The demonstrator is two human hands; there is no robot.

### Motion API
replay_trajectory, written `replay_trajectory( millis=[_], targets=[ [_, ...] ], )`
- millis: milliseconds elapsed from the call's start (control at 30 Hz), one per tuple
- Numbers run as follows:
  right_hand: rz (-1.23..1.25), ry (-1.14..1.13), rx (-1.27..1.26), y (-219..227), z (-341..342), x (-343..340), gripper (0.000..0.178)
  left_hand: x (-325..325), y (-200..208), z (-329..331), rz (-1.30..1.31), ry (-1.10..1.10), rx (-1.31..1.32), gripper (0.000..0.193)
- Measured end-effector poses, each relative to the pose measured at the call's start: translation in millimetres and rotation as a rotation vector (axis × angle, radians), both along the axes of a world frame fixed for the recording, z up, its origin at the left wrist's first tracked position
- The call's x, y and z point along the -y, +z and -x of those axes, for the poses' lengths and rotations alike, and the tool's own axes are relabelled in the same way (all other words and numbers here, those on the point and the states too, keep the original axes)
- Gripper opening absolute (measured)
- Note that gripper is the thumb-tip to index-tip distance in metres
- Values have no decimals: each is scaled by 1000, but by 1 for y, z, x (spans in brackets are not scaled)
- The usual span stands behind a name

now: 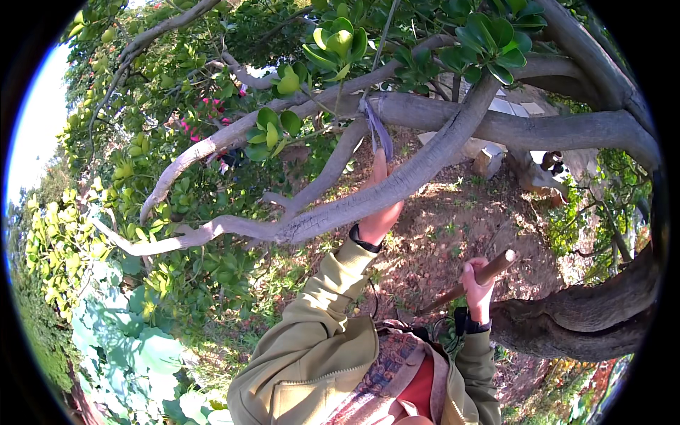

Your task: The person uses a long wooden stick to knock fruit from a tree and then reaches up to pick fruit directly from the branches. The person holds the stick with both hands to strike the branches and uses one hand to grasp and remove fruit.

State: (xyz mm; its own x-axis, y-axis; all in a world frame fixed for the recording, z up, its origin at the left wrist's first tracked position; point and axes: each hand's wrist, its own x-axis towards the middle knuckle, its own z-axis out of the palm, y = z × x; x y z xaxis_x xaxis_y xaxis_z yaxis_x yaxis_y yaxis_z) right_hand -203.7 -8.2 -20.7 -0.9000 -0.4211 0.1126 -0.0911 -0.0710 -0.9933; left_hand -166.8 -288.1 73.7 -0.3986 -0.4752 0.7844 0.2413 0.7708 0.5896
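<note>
My left hand (380,172) reaches up behind a smooth grey branch (421,170), which hides part of it. Its fingers are closed at the lower end of a purple-grey cloth strip (380,131), which hangs from a thicker horizontal branch (559,131) where it is looped round. Lower and to the right, my right hand (479,285) is wrapped round a brown wooden pole (500,263). The pole's round cut end points up and right, while its other end slants down toward my waist, and whatever is there cannot be made out.
Clusters of green leaves (489,46) grow on the branches overhead. A thick gnarled trunk (581,319) lies close to my right forearm. Below is brown soil (460,219) with sparse grass. A cut stump (487,161) stands farther off, and broad pale leaves (149,347) fill the lower left.
</note>
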Motion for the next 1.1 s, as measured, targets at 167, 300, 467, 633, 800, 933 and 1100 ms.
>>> replay_trajectory(
  millis=[167,300,467,633,800,933,1100],
  targets=[
    [31,-35,12,-6,2,-7,11,-16,6,-7,66,29,51,52],
    [-15,-11,22,-5,3,-8,10,-20,-18,-15,260,107,351,35],
    [9,-16,-55,-16,6,-10,10,-47,-22,-22,120,-57,454,23],
    [8,6,-38,-15,7,-12,10,-60,-23,-27,186,-124,445,11],
    [59,30,9,-17,7,-18,12,-72,-14,-41,198,-193,472,12],
    [65,59,53,-13,4,-18,13,-78,0,-65,213,-147,363,9],
    [62,63,52,-17,7,-24,14,-80,45,-105,340,31,-15,12]
  ],
)
